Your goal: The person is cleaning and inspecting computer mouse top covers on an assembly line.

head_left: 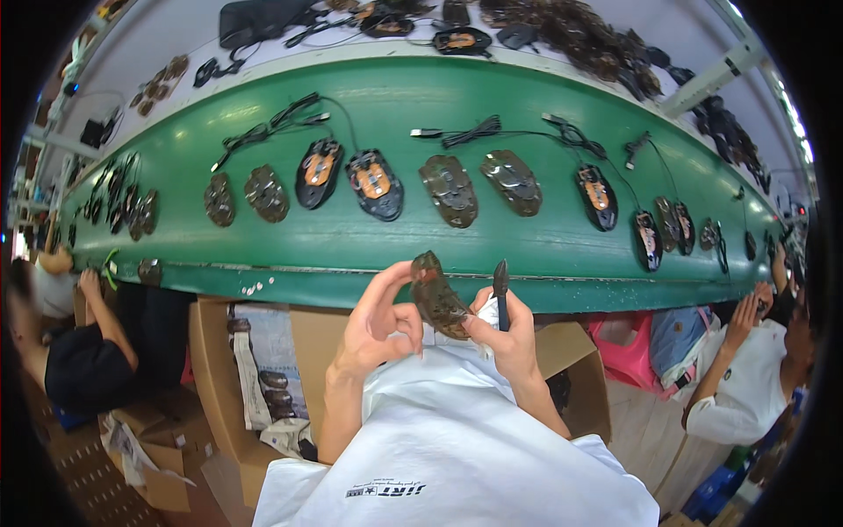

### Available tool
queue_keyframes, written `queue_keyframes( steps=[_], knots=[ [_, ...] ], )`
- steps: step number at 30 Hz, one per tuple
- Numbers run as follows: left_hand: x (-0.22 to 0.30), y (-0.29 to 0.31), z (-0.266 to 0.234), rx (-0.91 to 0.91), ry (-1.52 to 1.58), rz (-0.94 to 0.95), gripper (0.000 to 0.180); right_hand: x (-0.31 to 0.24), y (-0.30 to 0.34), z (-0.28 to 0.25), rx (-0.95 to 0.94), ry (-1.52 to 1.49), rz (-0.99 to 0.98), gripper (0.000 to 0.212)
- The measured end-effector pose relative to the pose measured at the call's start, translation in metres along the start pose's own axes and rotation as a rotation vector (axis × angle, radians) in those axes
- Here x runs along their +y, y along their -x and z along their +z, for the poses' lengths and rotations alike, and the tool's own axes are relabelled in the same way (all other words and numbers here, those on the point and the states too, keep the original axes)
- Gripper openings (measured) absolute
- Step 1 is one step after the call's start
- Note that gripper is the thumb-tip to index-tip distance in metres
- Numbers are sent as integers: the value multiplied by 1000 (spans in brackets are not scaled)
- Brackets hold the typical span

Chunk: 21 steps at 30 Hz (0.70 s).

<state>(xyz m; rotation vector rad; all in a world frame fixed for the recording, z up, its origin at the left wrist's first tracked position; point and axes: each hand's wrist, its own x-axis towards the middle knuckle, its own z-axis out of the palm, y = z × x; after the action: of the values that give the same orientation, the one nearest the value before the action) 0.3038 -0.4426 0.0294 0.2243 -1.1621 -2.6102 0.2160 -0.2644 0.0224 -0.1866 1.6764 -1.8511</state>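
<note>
Above the table's near edge, a dark, see-through mouse top shell (439, 301) is tilted between my two hands. My left hand (373, 323) has a fingertip at the shell's upper end, with its other fingers curled. Gripping the lower end with thumb and fingers, my right hand (511, 341) also holds a slim black tool (501, 297), pointed end up. The tool's lower part is hidden in the palm, so I cannot tell its kind. Some white cloth or paper (488, 309) shows between the right fingers.
On the green table (334, 241) lie loose mouse shells (449, 191) and opened corded mice (375, 184) with coiled cables. A white shelf behind holds more parts (562, 39). Cardboard boxes (219, 378) stand below. Co-workers sit left (88, 351) and right (742, 386).
</note>
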Motion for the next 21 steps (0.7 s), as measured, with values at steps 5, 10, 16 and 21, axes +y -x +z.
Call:
queue_keyframes(
  steps=[5,10,16,21],
  knots=[
    [1,2,-5,10,-113,-11,64,-14,-1,19,-195,244,-73,13],
    [-11,9,-10,150,93,-25,62,-37,2,24,-361,368,-2,18],
    [-7,6,-7,141,506,-198,73,-36,-6,21,-198,736,-495,23],
    [-2,13,4,153,395,-180,70,-71,-17,28,-272,1413,-854,29]
  ],
)
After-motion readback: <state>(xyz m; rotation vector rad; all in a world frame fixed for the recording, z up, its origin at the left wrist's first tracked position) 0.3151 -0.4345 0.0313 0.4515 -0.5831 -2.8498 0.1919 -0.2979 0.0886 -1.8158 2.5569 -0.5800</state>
